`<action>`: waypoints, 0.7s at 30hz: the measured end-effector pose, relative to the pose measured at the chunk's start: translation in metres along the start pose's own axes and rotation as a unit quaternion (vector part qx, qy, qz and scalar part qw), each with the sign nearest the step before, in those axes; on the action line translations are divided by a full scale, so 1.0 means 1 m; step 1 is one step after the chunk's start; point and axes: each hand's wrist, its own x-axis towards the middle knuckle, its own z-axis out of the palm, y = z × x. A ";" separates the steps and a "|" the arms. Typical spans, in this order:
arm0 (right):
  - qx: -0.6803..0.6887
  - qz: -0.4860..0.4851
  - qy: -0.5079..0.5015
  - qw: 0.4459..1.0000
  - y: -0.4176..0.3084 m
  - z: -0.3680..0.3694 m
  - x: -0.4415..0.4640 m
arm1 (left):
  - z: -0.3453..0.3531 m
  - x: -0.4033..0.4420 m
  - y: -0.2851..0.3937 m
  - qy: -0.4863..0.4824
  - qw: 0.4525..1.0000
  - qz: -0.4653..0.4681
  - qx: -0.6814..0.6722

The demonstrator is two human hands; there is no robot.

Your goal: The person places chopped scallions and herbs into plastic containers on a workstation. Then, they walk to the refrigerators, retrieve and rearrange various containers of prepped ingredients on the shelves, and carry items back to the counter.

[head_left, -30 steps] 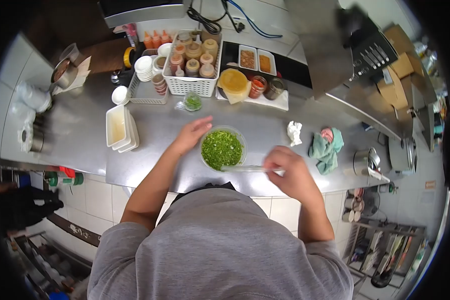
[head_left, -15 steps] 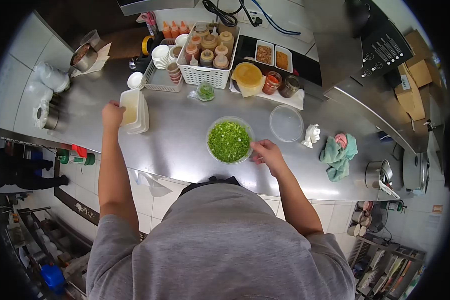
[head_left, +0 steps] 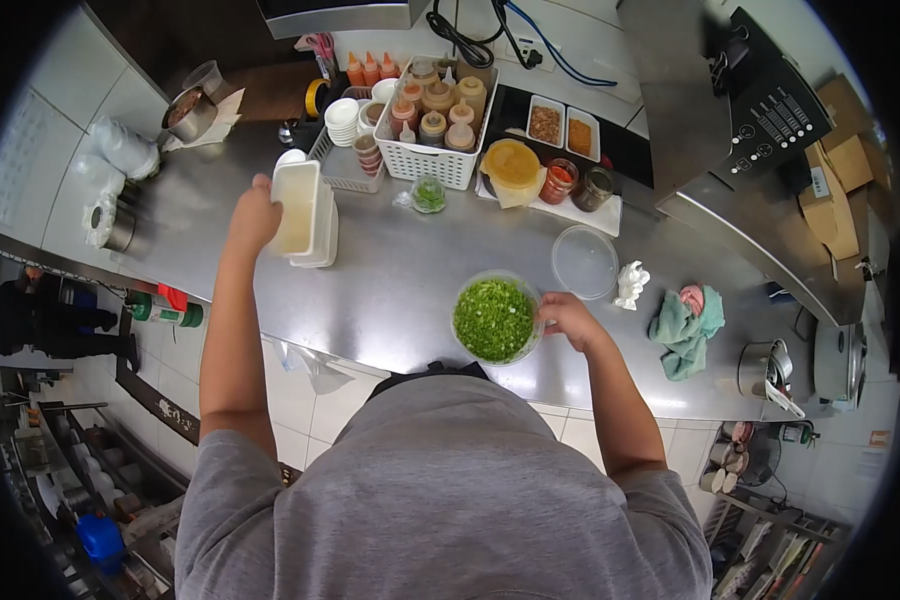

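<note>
My left hand (head_left: 258,216) is closed on the left rim of a white rectangular plastic container (head_left: 297,208), which looks tilted and partly lifted from another white container (head_left: 327,240) beneath it. Its inside appears to hold nothing, though the bottom is pale and hard to read. On the other side, my right hand (head_left: 567,320) pinches the right rim of a round clear tub (head_left: 536,338). Finely chopped green onions (head_left: 493,318) fill this tub, which rests near the counter's front edge. A clear round lid (head_left: 585,262) lies flat just beyond my right hand.
A white basket of sauce bottles (head_left: 427,165) stands at the back. A small bag of greens (head_left: 426,196) sits before it. To the right are a crumpled white tissue (head_left: 631,285), green cloth (head_left: 682,335) and metal pot (head_left: 760,370). Another person (head_left: 50,320) is at far left.
My left hand has raised and tilted the upper white container off the lower one. The tub of green onions has slid toward me and slightly right with my right hand. The view has shifted a little.
</note>
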 end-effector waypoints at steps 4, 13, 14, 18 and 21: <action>0.059 0.011 -0.051 0.997 0.013 -0.005 -0.003 | -0.039 -0.047 0.091 -0.187 0.970 -0.010 -0.156; 0.196 -0.028 -0.099 0.975 0.028 0.007 0.002 | 0.043 -0.147 0.076 -0.546 0.757 -0.105 -0.344; 0.219 -0.025 -0.109 0.969 0.028 0.012 0.002 | 0.047 -0.152 0.072 -0.538 0.714 -0.169 -0.416; 0.228 -0.016 -0.133 0.964 0.022 0.029 0.002 | 0.066 -0.165 0.072 -0.435 0.577 -0.280 -0.632; 0.191 -0.006 -0.115 0.975 0.016 0.036 0.004 | 0.092 -0.158 0.063 -0.407 0.444 -0.349 -0.718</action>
